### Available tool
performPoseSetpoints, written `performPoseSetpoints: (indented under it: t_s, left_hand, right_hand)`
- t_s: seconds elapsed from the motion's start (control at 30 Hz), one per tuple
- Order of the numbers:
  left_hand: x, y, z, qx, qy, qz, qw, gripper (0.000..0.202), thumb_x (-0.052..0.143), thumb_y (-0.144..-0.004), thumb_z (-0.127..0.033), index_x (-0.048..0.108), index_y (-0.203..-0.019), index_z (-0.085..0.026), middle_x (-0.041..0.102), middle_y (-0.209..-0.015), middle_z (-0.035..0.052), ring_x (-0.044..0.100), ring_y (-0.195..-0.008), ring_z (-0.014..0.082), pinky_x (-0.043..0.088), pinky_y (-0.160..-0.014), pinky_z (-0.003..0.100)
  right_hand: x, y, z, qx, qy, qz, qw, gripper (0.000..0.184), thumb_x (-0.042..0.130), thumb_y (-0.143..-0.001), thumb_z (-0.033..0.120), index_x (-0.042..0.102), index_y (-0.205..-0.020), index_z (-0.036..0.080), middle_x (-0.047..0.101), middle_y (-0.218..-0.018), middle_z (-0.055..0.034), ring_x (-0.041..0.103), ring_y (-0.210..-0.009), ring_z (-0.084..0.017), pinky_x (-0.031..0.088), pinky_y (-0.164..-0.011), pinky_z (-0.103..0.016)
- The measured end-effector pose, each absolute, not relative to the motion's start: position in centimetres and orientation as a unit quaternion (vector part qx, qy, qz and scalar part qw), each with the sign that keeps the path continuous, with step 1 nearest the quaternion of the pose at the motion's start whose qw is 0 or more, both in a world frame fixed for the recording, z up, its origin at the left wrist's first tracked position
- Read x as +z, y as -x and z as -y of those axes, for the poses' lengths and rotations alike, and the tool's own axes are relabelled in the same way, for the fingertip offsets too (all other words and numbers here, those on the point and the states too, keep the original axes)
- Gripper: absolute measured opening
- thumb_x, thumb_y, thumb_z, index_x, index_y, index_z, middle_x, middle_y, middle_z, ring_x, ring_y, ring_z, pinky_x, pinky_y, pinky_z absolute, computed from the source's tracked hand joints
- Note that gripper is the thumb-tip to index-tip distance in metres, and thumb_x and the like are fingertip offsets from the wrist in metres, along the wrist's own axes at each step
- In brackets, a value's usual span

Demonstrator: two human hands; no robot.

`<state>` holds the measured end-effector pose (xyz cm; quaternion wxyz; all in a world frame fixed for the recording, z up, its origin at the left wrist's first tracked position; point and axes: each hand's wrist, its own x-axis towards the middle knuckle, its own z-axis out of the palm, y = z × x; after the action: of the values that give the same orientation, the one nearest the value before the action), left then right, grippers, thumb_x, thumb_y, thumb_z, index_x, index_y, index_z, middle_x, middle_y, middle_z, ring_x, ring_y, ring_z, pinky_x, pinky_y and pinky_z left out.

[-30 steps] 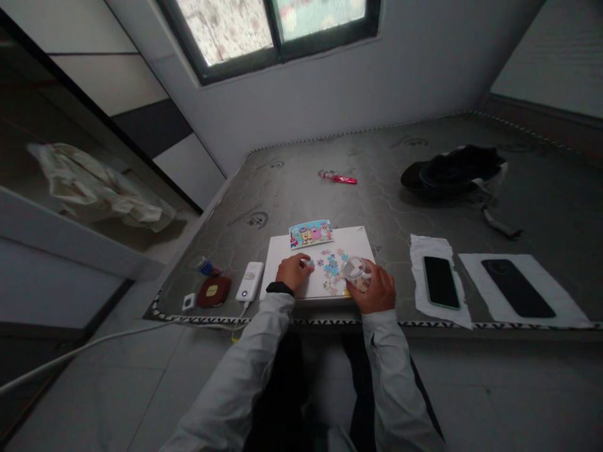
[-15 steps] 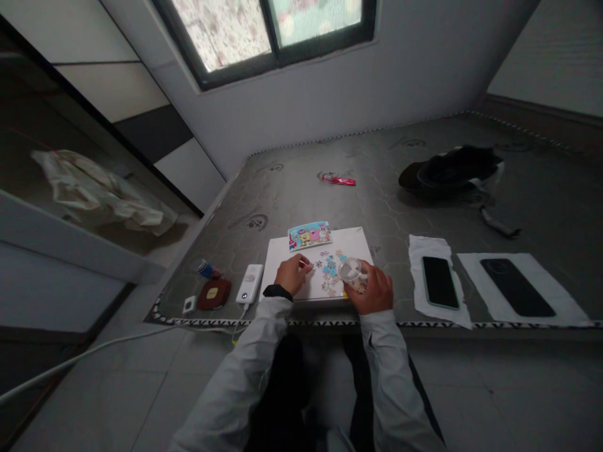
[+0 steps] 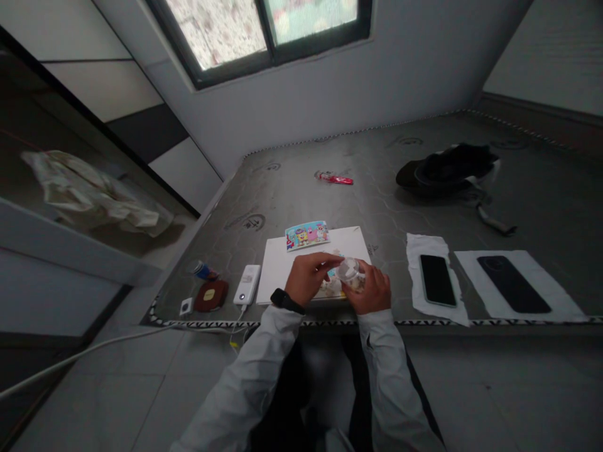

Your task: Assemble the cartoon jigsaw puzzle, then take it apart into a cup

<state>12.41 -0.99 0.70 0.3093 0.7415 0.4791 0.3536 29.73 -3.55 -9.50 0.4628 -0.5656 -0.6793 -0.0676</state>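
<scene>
My right hand (image 3: 371, 290) is wrapped round a small clear plastic jar (image 3: 349, 269), tilted above the right side of a white board (image 3: 276, 270). Pale jigsaw pieces show through the jar's wall. My left hand (image 3: 308, 276), with a black band at its wrist, reaches across the board to the jar's rim. Its fingers are bent together, and whatever they pinch is too small to make out. Loose jigsaw pieces (image 3: 330, 289) lie on the board, partly hidden under my left hand. A colourful cartoon picture strip (image 3: 307, 236) lies along the board's far edge.
Left of the board are a white power bank (image 3: 247, 284) with a cable, a brown case (image 3: 211, 295), a white plug (image 3: 186, 306) and a blue-labelled container (image 3: 203, 270). Rightward lie two phones (image 3: 438, 280) on white sheets. Farther back are a red packet (image 3: 335, 179) and a dark cap (image 3: 445, 169).
My left hand has moved right, from over the board's loose pieces to the jar's rim, and now covers many of them. My right hand keeps the jar in nearly the same place.
</scene>
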Motion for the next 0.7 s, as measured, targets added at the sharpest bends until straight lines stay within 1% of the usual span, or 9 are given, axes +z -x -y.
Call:
performPoseSetpoints:
  t_s: [0.07, 0.1, 0.13, 0.2, 0.23, 0.3, 0.47, 0.6, 0.7]
  left_hand:
    - [-0.7, -11.8, -0.2, 0.367, -0.701, -0.546, 0.275, 0.023, 0.060, -0.095, -0.034, 0.076, -0.107, -0.022, 0.078, -0.097, 0.0018, 0.064, -0.058, 0.0105, 0.054, -0.064, 0.024]
    - [-1.4, -11.6, -0.9, 0.342, -0.695, -0.580, 0.253, 0.023, 0.059, -0.095, -0.033, 0.075, -0.108, -0.022, 0.077, -0.099, 0.0024, 0.066, -0.062, 0.0115, 0.055, -0.068, 0.025]
    - [-2.0, -11.5, -1.5, 0.299, -0.698, -0.609, 0.228, 0.024, 0.059, -0.095, -0.030, 0.074, -0.111, -0.021, 0.077, -0.102, 0.0035, 0.068, -0.069, 0.0133, 0.055, -0.073, 0.026]
    - [-3.2, -11.5, -2.8, 0.206, -0.713, -0.650, 0.163, 0.023, 0.059, -0.094, -0.028, 0.073, -0.112, -0.023, 0.075, -0.110, 0.0052, 0.070, -0.092, 0.0179, 0.052, -0.087, 0.029]
    - [-3.7, -11.6, -3.4, 0.181, -0.712, -0.662, 0.148, 0.022, 0.059, -0.094, -0.027, 0.074, -0.110, -0.023, 0.074, -0.111, 0.0064, 0.068, -0.100, 0.0201, 0.051, -0.091, 0.031]
    - [-4.4, -11.9, -4.3, 0.157, -0.706, -0.678, 0.133, 0.019, 0.059, -0.093, -0.026, 0.074, -0.104, -0.024, 0.072, -0.112, 0.0081, 0.066, -0.106, 0.0228, 0.049, -0.092, 0.033]
    - [-5.0, -11.8, -5.8, 0.137, -0.699, -0.688, 0.138, 0.010, 0.066, -0.087, -0.023, 0.073, -0.093, -0.020, 0.072, -0.105, 0.0104, 0.065, -0.102, 0.0242, 0.048, -0.088, 0.034]
    - [-4.7, -11.3, -6.1, 0.134, -0.695, -0.688, 0.159, 0.005, 0.069, -0.085, -0.023, 0.070, -0.088, -0.020, 0.074, -0.095, 0.0072, 0.067, -0.094, 0.0217, 0.048, -0.083, 0.031]
    - [-4.4, -11.6, -5.9, 0.133, -0.691, -0.688, 0.179, 0.010, 0.070, -0.084, -0.023, 0.070, -0.094, -0.020, 0.076, -0.090, 0.0041, 0.068, -0.087, 0.0187, 0.049, -0.077, 0.028]
  right_hand:
    - [-9.3, -29.7, 3.7, -0.063, 0.571, 0.672, 0.466, 0.050, 0.067, -0.083, 0.042, 0.056, -0.125, 0.019, 0.070, -0.103, -0.0084, 0.064, -0.094, -0.025, 0.041, -0.083, -0.035]
    - [-9.2, -29.6, 3.7, -0.064, 0.574, 0.668, 0.469, 0.050, 0.067, -0.083, 0.042, 0.056, -0.125, 0.019, 0.070, -0.103, -0.0085, 0.064, -0.094, -0.025, 0.041, -0.083, -0.035]
    - [-9.2, -29.7, 3.8, -0.065, 0.578, 0.663, 0.472, 0.050, 0.067, -0.083, 0.043, 0.056, -0.125, 0.019, 0.070, -0.103, -0.0087, 0.064, -0.093, -0.025, 0.041, -0.084, -0.035]
    - [-9.2, -29.9, 3.8, -0.068, 0.585, 0.652, 0.478, 0.051, 0.068, -0.082, 0.042, 0.055, -0.126, 0.019, 0.070, -0.103, -0.0092, 0.064, -0.093, -0.025, 0.042, -0.084, -0.036]
    - [-9.3, -30.0, 3.8, -0.067, 0.586, 0.650, 0.480, 0.051, 0.068, -0.082, 0.042, 0.055, -0.126, 0.018, 0.070, -0.104, -0.0096, 0.064, -0.093, -0.025, 0.042, -0.084, -0.036]
    - [-9.4, -30.3, 3.8, -0.065, 0.585, 0.648, 0.483, 0.052, 0.067, -0.082, 0.041, 0.055, -0.126, 0.018, 0.069, -0.105, -0.0102, 0.064, -0.093, -0.026, 0.042, -0.084, -0.036]
    - [-9.6, -30.7, 3.8, -0.057, 0.599, 0.637, 0.483, 0.053, 0.068, -0.082, 0.044, 0.054, -0.127, 0.019, 0.069, -0.102, -0.0094, 0.065, -0.092, -0.026, 0.043, -0.085, -0.037]
    - [-9.6, -30.7, 3.8, -0.062, 0.599, 0.635, 0.484, 0.052, 0.068, -0.083, 0.046, 0.054, -0.125, 0.019, 0.070, -0.102, -0.0099, 0.065, -0.092, -0.026, 0.043, -0.083, -0.037]
    - [-9.6, -30.7, 3.7, -0.061, 0.588, 0.639, 0.492, 0.052, 0.068, -0.083, 0.044, 0.054, -0.126, 0.017, 0.070, -0.101, -0.0100, 0.065, -0.091, -0.026, 0.044, -0.082, -0.037]
